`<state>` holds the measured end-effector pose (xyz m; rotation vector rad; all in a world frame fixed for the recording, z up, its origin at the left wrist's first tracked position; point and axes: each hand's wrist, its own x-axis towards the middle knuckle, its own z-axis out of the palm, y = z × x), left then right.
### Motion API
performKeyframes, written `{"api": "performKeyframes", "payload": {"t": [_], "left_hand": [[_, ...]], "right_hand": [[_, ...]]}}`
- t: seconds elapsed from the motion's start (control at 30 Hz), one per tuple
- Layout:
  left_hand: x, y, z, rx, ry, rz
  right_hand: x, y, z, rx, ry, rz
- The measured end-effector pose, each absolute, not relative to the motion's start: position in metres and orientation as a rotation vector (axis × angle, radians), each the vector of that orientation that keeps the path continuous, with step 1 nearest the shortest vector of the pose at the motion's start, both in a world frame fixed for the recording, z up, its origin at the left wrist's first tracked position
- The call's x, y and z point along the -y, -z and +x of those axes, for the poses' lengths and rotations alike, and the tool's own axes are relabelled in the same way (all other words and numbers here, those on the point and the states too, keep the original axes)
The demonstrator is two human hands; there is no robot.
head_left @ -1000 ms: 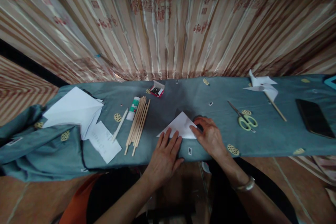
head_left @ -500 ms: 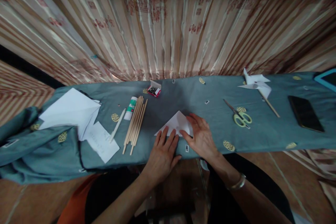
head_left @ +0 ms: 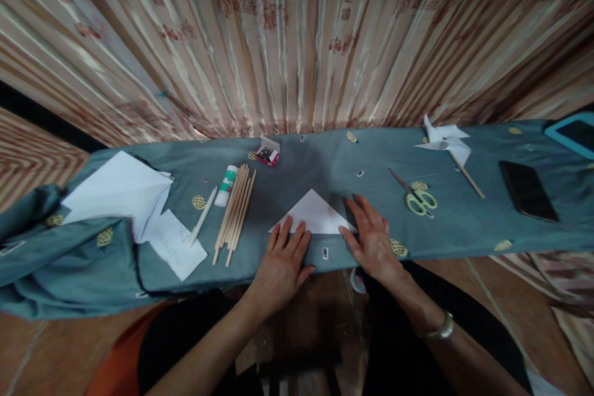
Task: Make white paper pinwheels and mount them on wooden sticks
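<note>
A sheet of white paper folded into a triangle (head_left: 315, 213) lies flat on the cloth, its long edge towards me. Fingertips of my left hand (head_left: 281, 266) rest on its lower left part, spread and flat. At its right corner is my right hand (head_left: 371, 238), fingers apart, the thumb touching the tip of the paper. Neither hand grips anything. Left of the paper lie a bundle of wooden sticks (head_left: 236, 213), a glue stick (head_left: 226, 185) and a white pencil-like stick (head_left: 203, 216). Behind it sits a small open red box (head_left: 268, 153) of tiny dark pieces.
Scissors with pale green handles (head_left: 420, 201) lie to the right. Beyond them are a paper pinwheel on a stick (head_left: 448, 143), a black phone (head_left: 528, 190) and a blue-edged device (head_left: 573, 136). White paper sheets (head_left: 120, 189) and a written slip (head_left: 174, 247) lie left on the cloth.
My right hand has slid to the right along the paper, uncovering its right corner. My left hand stays pressed on the left part. The whole view has shifted slightly.
</note>
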<state>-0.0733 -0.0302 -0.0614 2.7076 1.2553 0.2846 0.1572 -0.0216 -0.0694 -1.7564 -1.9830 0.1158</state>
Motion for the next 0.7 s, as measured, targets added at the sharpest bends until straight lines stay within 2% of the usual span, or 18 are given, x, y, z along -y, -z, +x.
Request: {"api": "performKeyframes", "payload": {"t": [0.27, 0.7], "left_hand": [[0.033, 0.062, -0.072, -1.321, -0.274, 2.729], [0.032, 0.064, -0.075, -1.31, -0.456, 2.687]], "right_hand": [[0.032, 0.072, 0.193, 1.886, -0.15, -1.803], [0.016, 0.071, 0.169, 1.802, -0.411, -1.649]]}}
